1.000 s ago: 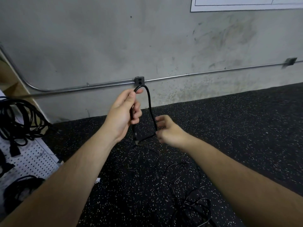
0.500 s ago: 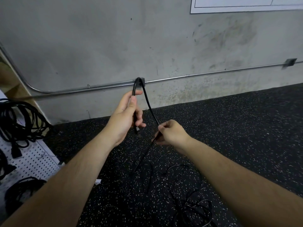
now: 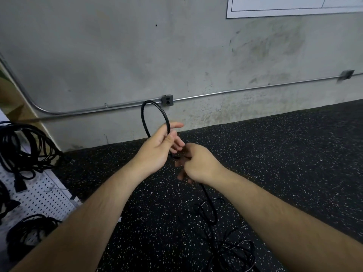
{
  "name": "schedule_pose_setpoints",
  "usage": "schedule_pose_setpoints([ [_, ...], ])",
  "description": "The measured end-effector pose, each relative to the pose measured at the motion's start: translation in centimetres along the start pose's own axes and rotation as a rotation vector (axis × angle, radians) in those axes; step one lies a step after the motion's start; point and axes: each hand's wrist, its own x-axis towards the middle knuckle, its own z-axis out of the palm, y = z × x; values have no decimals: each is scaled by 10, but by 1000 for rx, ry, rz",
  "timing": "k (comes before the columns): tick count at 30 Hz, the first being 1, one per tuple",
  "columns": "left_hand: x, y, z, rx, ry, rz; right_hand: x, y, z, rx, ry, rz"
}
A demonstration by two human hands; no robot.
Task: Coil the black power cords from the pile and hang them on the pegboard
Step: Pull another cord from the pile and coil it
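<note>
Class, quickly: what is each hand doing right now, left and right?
Left hand: holding a loop of the black power cord.
Right hand: gripping the same cord.

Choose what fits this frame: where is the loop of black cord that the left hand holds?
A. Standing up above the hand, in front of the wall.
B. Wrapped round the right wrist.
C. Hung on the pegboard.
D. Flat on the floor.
A: the loop of the black cord rises above the left hand, whose grip is at its base, with the wall behind it. The right hand holds the trailing length lower down.
</note>
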Motion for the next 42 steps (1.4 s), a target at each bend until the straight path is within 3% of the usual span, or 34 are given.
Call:
schedule_pose_setpoints([
  [6, -2, -1, 0, 85, -17, 24, -9, -11, -7, 80, 56, -52],
  [13, -1, 1, -5, 146, -31, 22, -12, -12, -14, 322, -125, -35],
  [15, 2, -2, -13, 161, 6, 13, -18, -6, -16, 237, -189, -14],
  [19, 5, -8, -41, 194, 115, -79, -35, 25, -21, -226, -415, 23],
  [23, -1, -14, -47, 360, 12, -252, -33, 28, -41, -139, -139, -90],
  [27, -3, -7, -34, 209, -54, -341, -27, 19, -54, -138, 192, -329],
  [30, -6, -2, -15, -4, -99, -351, -21, 7, -58, -148, 344, -387],
  [33, -8, 1, -3, -231, -149, -384, -16, -6, -60, -74, 411, -337],
  [38, -15, 11, 6, -190, -340, -315, -11, -22, -55, 85, 378, -250],
  [39, -16, 12, 7, -243, -330, -312, -7, -22, -55, 178, 326, -206],
  [42, -16, 12, 2, -460, -283, -305, 3, -19, -63, 751, 90, -93],
])
